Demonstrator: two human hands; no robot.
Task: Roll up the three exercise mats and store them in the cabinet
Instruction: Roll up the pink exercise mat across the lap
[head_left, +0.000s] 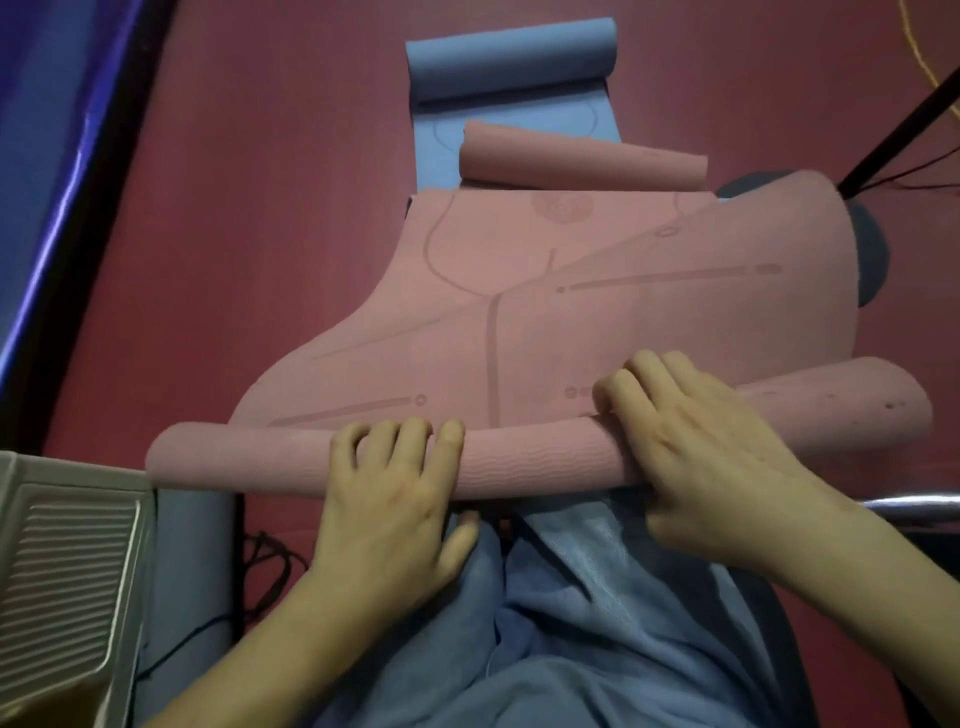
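A pink exercise mat lies spread on the dark red floor, and its near end is wound into a roll that runs left to right just in front of the person's blue-clad knees. The left hand sits on top of the roll left of its middle: its fingers curl over the far side of the roll, their tips at the seam where the roll meets the flat mat, while the thumb lies on the near side against the blue cloth. The right hand presses on the roll further right, its fingers bent over the crest and touching the flat part of the mat just beyond it; the thumb is hidden. Both hands thus grasp the roll from above. The far end of the pink mat curls into a small loose roll, resting on a blue exercise mat whose own far end is also rolled up. A grey mat peeps out beneath the pink one on the right. At the lower left stands a pale ribbed plastic object.
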